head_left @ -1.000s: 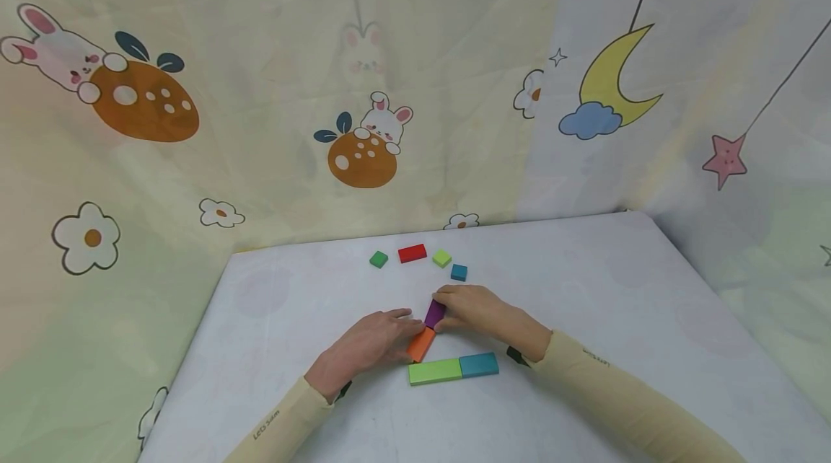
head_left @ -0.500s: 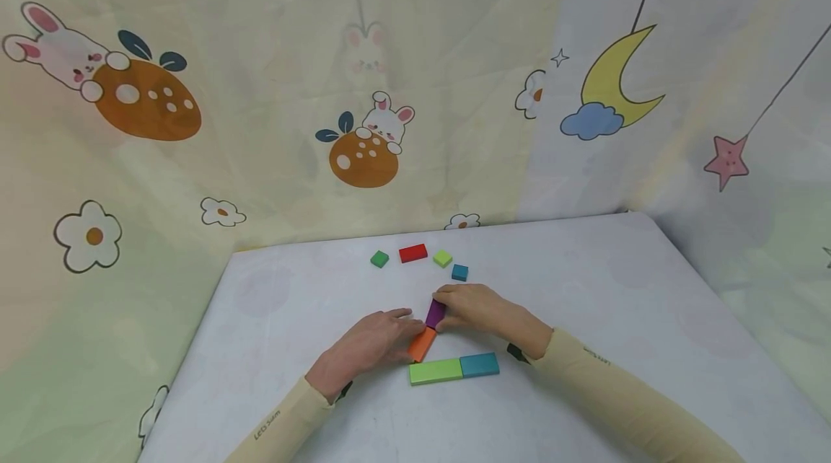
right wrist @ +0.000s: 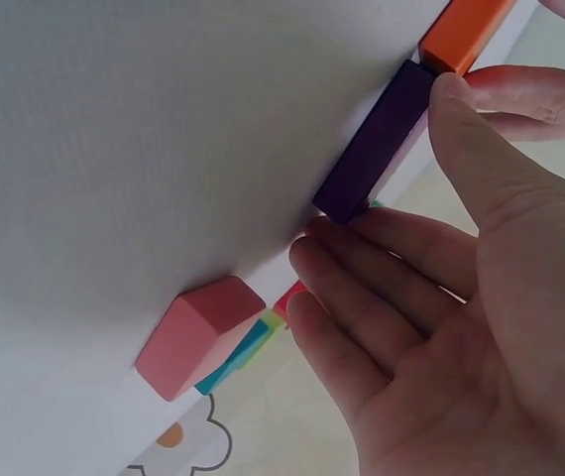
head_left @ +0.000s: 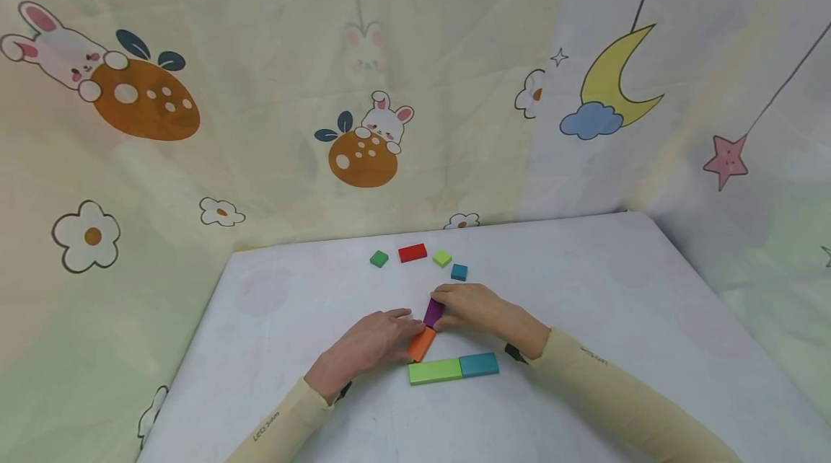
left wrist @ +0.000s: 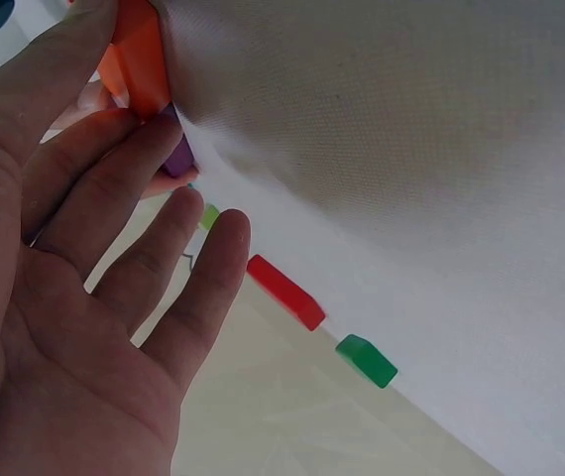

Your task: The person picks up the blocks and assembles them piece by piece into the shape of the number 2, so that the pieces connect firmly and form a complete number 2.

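Note:
In the head view my left hand (head_left: 371, 342) holds an orange block (head_left: 421, 344) by its ends, thumb at the near end and fingertip by the far one. The purple block (head_left: 433, 312) continues from the orange block's far end, leaning slightly to the right. My right hand (head_left: 480, 310) pinches this purple block; in the right wrist view the thumb is at its orange end and fingers at the other. Just nearer than the orange block, a light green block (head_left: 435, 371) and a blue block (head_left: 479, 364) lie end to end in a row.
Farther back on the white table (head_left: 292, 304) lie a green block (head_left: 379, 259), a red block (head_left: 412, 253), a lime block (head_left: 442, 257) and a small blue block (head_left: 459, 272). A pink block (right wrist: 198, 337) shows beyond my right fingers. A printed cloth (head_left: 273, 160) hangs behind.

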Demonstrator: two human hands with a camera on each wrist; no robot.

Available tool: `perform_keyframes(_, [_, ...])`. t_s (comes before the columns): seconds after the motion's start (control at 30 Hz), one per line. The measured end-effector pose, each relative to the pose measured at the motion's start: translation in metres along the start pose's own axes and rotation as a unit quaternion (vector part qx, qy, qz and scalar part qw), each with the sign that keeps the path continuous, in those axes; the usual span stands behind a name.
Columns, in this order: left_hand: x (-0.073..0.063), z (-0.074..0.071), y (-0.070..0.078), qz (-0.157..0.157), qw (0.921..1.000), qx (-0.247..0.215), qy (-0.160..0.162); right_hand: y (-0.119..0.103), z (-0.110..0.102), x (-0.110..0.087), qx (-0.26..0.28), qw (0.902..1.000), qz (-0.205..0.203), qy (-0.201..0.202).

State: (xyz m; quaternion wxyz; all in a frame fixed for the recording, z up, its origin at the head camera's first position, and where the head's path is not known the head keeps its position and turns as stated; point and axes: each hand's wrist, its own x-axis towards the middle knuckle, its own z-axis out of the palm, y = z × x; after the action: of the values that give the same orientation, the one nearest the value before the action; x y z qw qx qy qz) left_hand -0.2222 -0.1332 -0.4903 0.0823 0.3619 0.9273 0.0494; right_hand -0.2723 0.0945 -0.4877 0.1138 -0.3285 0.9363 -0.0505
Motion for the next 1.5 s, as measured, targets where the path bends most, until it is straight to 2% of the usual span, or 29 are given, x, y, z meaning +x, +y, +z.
perform_keyframes(0.83, [0.0004, -0.0008, -0.0002, -0.002, 0.9999, -0.01, 0.002, 0.0014, -0.0013, -0.0008, -0.002, 0.9999, 0.01, -0.008])
perform_keyframes(1.5, [0.0002, -0.0023, 0.0018, -0.007, 0.9999, -0.01, -0.004, 0.0008, -0.0036, -0.0015, 0.033, 0.999, 0.025, -0.019])
